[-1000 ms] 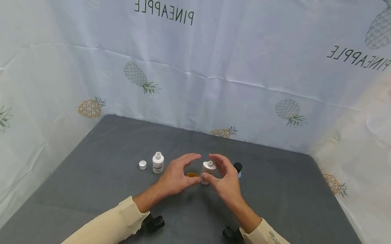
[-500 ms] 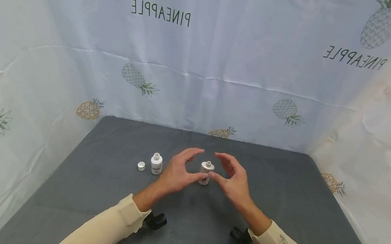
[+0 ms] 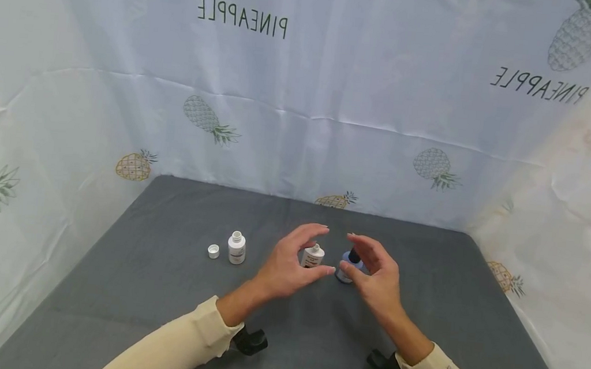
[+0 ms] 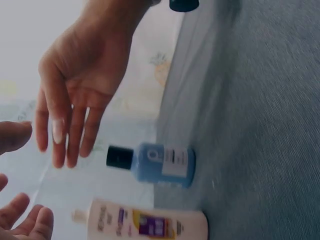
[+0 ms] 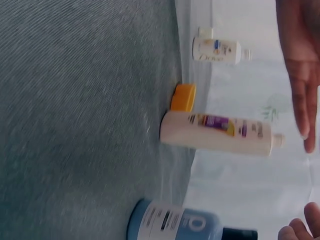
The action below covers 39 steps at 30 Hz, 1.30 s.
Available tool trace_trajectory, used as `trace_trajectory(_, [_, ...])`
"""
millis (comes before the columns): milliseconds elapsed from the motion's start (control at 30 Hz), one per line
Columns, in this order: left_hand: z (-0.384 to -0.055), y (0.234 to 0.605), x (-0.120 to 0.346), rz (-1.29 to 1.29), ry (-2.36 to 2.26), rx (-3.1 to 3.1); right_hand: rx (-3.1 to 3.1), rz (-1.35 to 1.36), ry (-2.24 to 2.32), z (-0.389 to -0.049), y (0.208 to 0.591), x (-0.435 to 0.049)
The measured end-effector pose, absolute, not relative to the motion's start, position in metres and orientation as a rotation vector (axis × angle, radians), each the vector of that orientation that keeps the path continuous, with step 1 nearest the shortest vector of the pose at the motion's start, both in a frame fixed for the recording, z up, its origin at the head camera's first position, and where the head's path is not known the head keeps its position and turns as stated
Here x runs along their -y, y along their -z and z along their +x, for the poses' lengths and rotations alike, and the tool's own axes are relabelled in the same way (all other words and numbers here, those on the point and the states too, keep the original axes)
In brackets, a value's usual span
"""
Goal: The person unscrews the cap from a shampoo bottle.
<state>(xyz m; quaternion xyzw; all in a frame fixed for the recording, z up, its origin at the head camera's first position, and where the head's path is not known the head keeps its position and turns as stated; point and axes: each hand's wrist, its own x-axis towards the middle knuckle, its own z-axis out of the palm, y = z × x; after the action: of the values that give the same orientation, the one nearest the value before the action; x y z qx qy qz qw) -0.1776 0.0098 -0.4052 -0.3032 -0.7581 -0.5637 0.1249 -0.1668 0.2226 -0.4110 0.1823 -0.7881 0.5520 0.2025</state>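
Note:
My left hand (image 3: 286, 265), fingers spread and thumb apart, hovers in front of an uncapped pale bottle (image 3: 313, 256) with a purple and yellow label. It seems to hold nothing. My right hand (image 3: 379, 278) is curved loosely beside a blue bottle (image 3: 344, 275) with a black cap (image 4: 120, 157). In the left wrist view the right fingers hang straight, apart from that bottle. Both bottles stand upright. An orange cap (image 5: 183, 97) lies behind the pale bottle in the right wrist view; the left hand hides it in the head view.
Farther left stand a small uncapped white bottle (image 3: 236, 249) and its white cap (image 3: 213, 251). A dark grey cloth (image 3: 162, 290) covers the table. Pineapple-print curtains (image 3: 308, 93) enclose the back and sides. Black wrist mounts (image 3: 251, 341) show below both hands.
Both hands have shifted right, from about the pale bottle toward the blue one. The blue bottle has come into view between them, and the orange cap is covered in the head view.

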Motion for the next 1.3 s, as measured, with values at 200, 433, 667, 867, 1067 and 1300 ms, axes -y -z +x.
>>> trace_trajectory(200, [-0.17,0.402,-0.027,-0.958,1.679,2.192,2.186,0.481,-1.459,-0.17,0.414,-0.239])
trace_trajectory(433, [-0.167,0.404,-0.046,-0.956,1.682,2.226,2.163,0.469,-1.458,-0.18,0.417,-0.252])
trace_trajectory(667, [-0.164,0.41,-0.064,-0.946,1.619,2.373,2.265,0.381,-1.506,-0.186,0.427,-0.263])
trace_trajectory(867, [-0.169,0.415,-0.077,-0.909,1.593,2.502,2.428,0.291,-1.56,-0.191,0.437,-0.271])
trace_trajectory(1067, [-0.177,0.422,-0.088,-0.854,1.581,2.525,2.511,0.246,-1.601,-0.199,0.446,-0.275])
trace_trajectory(1300, [-0.184,0.425,-0.101,-0.708,1.555,2.524,2.601,0.227,-1.535,-0.205,0.454,-0.272])
